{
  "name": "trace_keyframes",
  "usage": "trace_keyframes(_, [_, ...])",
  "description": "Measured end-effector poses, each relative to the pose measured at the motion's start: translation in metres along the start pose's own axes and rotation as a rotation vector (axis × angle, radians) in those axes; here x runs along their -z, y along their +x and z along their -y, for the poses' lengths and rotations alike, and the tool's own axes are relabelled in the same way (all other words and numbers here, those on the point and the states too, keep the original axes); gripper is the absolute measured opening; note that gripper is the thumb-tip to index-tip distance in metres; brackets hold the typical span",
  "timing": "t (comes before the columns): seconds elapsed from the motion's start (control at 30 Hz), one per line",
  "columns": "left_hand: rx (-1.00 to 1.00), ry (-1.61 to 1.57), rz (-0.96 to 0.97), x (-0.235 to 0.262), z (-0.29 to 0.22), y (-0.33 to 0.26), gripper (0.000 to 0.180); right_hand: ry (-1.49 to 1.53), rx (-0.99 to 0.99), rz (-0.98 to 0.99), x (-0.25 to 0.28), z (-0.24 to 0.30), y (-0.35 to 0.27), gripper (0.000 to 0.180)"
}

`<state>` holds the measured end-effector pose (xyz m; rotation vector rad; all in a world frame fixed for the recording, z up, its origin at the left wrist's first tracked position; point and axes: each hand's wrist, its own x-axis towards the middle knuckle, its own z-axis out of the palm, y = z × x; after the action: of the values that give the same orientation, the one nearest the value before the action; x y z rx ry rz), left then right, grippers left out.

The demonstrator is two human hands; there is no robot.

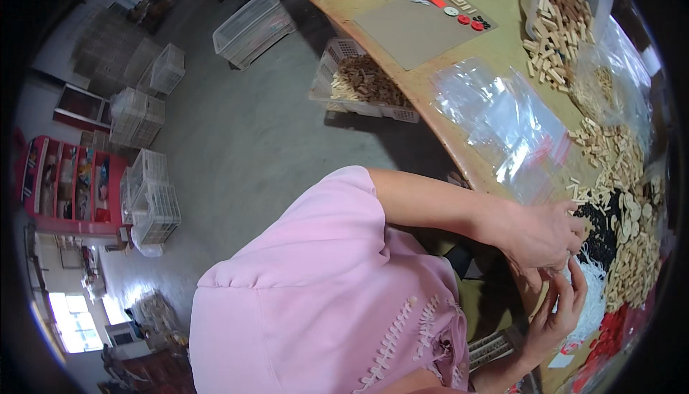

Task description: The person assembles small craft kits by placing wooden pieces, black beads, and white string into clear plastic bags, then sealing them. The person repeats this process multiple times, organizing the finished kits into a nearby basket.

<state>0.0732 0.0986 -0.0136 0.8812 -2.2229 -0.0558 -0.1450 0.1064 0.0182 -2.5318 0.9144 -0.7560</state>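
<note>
My left hand (540, 235) sits just above my right hand (556, 315), both seemingly pinching white strings (592, 293) lying between them.

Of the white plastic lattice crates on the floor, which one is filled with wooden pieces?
The white lattice crate beside the wooden table edge: it holds tan wooden pieces, while the stacked white crates farther left look empty.

One head-worn fisheye looks steeply down, close over the hands (549, 272) and table (502, 49).
</note>
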Motion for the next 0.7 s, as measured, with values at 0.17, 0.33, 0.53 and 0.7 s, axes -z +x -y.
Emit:
trace_keyframes(0.17, [0.06,-0.137,-0.174,-0.008,0.002,-0.001,0.034,0.016,-0.012,-0.007,0.001,-0.004,-0.003,0.021])
trace_keyframes(0.33, [0.066,-0.221,-0.154,-0.001,0.0,-0.009,0.041,0.027,-0.018,0.014,0.003,-0.004,-0.003,0.016])
trace_keyframes(0.53, [0.395,-0.651,-0.191,0.005,0.01,-0.02,0.052,0.031,-0.133,-0.15,-0.004,0.0,0.007,0.011])
trace_keyframes(0.7, [0.584,-0.671,-0.063,0.005,-0.002,-0.013,0.041,0.257,-0.06,-0.222,-0.006,-0.02,0.018,0.013])
